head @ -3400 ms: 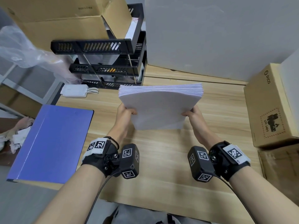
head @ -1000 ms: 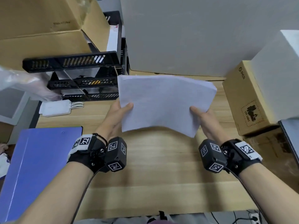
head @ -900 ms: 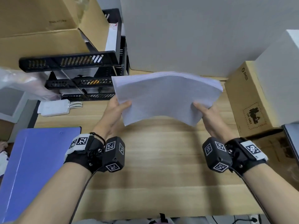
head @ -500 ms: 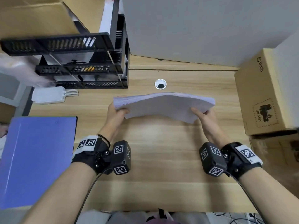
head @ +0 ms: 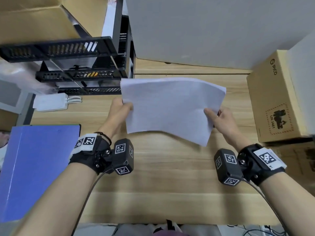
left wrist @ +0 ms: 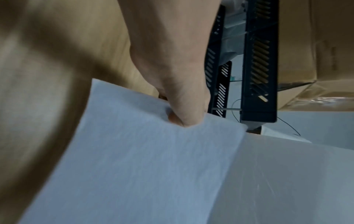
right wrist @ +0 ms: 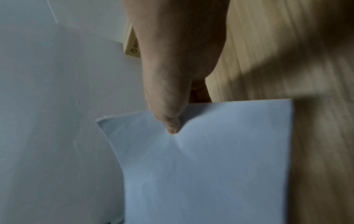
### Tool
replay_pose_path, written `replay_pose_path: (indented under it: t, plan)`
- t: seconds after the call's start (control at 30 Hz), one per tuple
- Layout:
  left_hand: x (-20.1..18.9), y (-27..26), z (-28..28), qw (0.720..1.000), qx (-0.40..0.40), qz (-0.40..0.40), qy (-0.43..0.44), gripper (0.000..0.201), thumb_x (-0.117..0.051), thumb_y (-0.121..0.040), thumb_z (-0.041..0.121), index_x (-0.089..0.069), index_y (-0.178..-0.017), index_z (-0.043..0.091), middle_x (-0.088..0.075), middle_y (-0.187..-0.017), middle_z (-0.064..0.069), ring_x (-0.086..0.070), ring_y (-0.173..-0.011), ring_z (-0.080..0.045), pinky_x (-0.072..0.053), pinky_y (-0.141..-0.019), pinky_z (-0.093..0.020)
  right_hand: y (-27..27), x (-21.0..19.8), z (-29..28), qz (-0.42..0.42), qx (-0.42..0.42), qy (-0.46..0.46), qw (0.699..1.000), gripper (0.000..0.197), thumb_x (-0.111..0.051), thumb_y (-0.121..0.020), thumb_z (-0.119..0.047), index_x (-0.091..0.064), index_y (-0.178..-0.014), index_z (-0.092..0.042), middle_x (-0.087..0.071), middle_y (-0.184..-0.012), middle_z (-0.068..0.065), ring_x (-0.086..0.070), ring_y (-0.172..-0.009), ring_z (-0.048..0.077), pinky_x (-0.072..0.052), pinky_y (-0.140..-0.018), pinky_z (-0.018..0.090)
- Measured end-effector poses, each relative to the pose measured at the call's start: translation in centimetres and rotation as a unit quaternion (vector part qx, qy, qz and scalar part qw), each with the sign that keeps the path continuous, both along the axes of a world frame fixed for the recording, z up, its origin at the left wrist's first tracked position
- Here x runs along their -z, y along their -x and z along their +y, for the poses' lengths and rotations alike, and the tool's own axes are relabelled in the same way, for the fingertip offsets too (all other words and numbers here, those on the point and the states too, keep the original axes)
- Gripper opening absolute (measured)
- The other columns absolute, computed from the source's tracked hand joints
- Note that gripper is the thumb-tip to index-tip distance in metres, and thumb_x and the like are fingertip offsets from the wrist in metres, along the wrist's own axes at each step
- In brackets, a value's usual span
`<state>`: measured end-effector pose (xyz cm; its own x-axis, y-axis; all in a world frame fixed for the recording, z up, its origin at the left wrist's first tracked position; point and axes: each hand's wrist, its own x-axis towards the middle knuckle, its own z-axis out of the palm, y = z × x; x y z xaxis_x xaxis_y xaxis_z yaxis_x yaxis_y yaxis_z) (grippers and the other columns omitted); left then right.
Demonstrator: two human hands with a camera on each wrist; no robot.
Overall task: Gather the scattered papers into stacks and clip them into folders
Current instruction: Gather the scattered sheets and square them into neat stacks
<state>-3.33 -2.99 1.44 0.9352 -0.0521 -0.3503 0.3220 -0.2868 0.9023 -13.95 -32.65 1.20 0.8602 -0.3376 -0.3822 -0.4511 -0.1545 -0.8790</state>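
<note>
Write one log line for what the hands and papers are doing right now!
left hand: pinches paper stack | right hand: pinches stack | stack: held above desk, sagging | blue folder: closed, desk left

Light wood-grain desk [head: 167, 184] filling the centre, plain grey partition wall [head: 196, 28] at twelve o'clock, black slotted three-tier tray rack [head: 80, 68] at ten o'clock, even soft light, faint shadows

Folder [head: 39, 169] lies left, tray rack [head: 81, 65] behind it, box [head: 274, 97] right.
</note>
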Motion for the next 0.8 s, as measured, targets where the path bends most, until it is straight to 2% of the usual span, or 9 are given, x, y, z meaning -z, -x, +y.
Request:
replay_pose_path:
  t: [0.1, 0.17, 0.3, 0.37, 0.43, 0.53, 0.6, 0.7, 0.8]
  plan:
    - [0.1, -1.3, -0.3, 0.999, -0.013, -0.007, 0.030, 0.038, -0.042, -0.080, -0.009, -0.062, -0.103, 0.013, -0.068, -0.089, 0.006, -0.062, -0.069, 0.001, -0.045, -0.056, -0.015, 0.6, -0.7, -1.2, 0.025, -0.005, -0.039, 0.999, 0.010, -0.057, -0.096, -0.015, -0.067, -0.092, -0.014, -0.072, -0.087, -0.002, -0.070, -0.069, 0.007, -0.052, -0.057, 0.021]
    - [1.7, -1.3, -0.1, 0.998, -0.011, 0.046, 0.034, 0.030, -0.050, -0.085, 0.006, -0.065, -0.110, 0.017, -0.070, -0.094, 0.003, -0.062, -0.074, -0.006, -0.045, -0.061, -0.021, 1.5, -0.2, -1.7, 0.044, 0.036, -0.072, 0.996, 0.011, -0.056, -0.096, -0.011, -0.066, -0.092, -0.013, -0.072, -0.090, 0.002, -0.070, -0.071, 0.011, -0.055, -0.060, 0.024]
    - [5.1, 0.4, 0.3, 0.992, -0.005, 0.129, -0.007, 0.020, -0.060, -0.089, 0.037, -0.061, -0.104, 0.024, -0.067, -0.107, 0.004, -0.063, -0.100, -0.018, -0.047, -0.090, -0.035, 3.0, 1.4, -2.1, 0.080, 0.155, -0.131, 0.976, 0.007, -0.056, -0.095, -0.010, -0.062, -0.098, -0.012, -0.071, -0.102, 0.007, -0.068, -0.084, 0.022, -0.055, -0.083, 0.040]
    - [5.6, 1.7, -0.5, 0.991, -0.008, 0.132, 0.013, 0.024, -0.058, -0.090, 0.047, -0.055, -0.094, 0.024, -0.060, -0.091, 0.004, -0.059, -0.090, -0.017, -0.045, -0.083, -0.032, 3.2, 2.0, -1.9, 0.080, 0.194, -0.136, 0.968, 0.007, -0.057, -0.093, -0.010, -0.062, -0.091, -0.014, -0.071, -0.104, 0.012, -0.066, -0.086, 0.025, -0.050, -0.091, 0.045]
    - [5.2, 3.2, -2.0, 0.984, 0.025, 0.169, 0.050, 0.030, -0.049, -0.093, 0.058, -0.052, -0.092, 0.028, -0.058, -0.092, 0.005, -0.061, -0.092, -0.018, -0.046, -0.083, -0.031, 3.2, 2.4, -0.8, 0.086, 0.225, -0.152, 0.959, 0.006, -0.058, -0.090, -0.013, -0.060, -0.085, -0.015, -0.068, -0.109, 0.024, -0.060, -0.081, 0.029, -0.048, -0.082, 0.042]
    - [5.0, 5.1, -4.5, 0.959, 0.103, 0.227, 0.137, 0.064, -0.052, -0.083, 0.069, -0.051, -0.126, 0.022, -0.064, -0.120, -0.004, -0.068, -0.106, -0.026, -0.053, -0.096, -0.040, 3.0, 2.7, 1.7, 0.072, 0.274, -0.208, 0.936, 0.006, -0.057, -0.091, -0.011, -0.060, -0.094, -0.007, -0.059, -0.082, 0.019, -0.047, -0.057, 0.023, -0.037, -0.057, 0.028]
    - [4.7, 5.7, -6.0, 0.955, 0.104, 0.222, 0.168, 0.061, -0.058, -0.087, 0.060, -0.053, -0.132, 0.020, -0.065, -0.124, -0.003, -0.067, -0.107, -0.028, -0.056, -0.090, -0.040, 2.7, 3.0, 3.5, 0.067, 0.289, -0.246, 0.923, 0.021, -0.055, -0.094, -0.007, -0.056, -0.113, 0.002, -0.060, -0.074, 0.008, -0.047, -0.056, 0.021, -0.041, -0.053, 0.025]
    - [4.1, 5.4, -7.0, 0.966, 0.045, 0.193, 0.168, 0.033, -0.060, -0.095, 0.031, -0.059, -0.123, 0.015, -0.072, -0.107, 0.002, -0.067, -0.092, -0.018, -0.054, -0.066, -0.023, 2.9, 3.2, 5.9, 0.061, 0.269, -0.279, 0.920, 0.017, -0.053, -0.095, -0.003, -0.057, -0.111, 0.002, -0.070, -0.084, 0.020, -0.047, -0.059, 0.021, -0.055, -0.069, 0.035]
    - [4.8, 4.8, -6.1, 0.973, -0.013, 0.179, 0.146, 0.030, -0.062, -0.093, 0.014, -0.060, -0.123, 0.014, -0.070, -0.113, 0.001, -0.067, -0.095, -0.014, -0.052, -0.070, -0.023, 3.5, 3.6, 7.1, 0.060, 0.242, -0.302, 0.920, 0.013, -0.051, -0.096, 0.001, -0.059, -0.100, -0.008, -0.067, -0.085, 0.003, -0.065, -0.059, 0.011, -0.054, -0.049, 0.022]
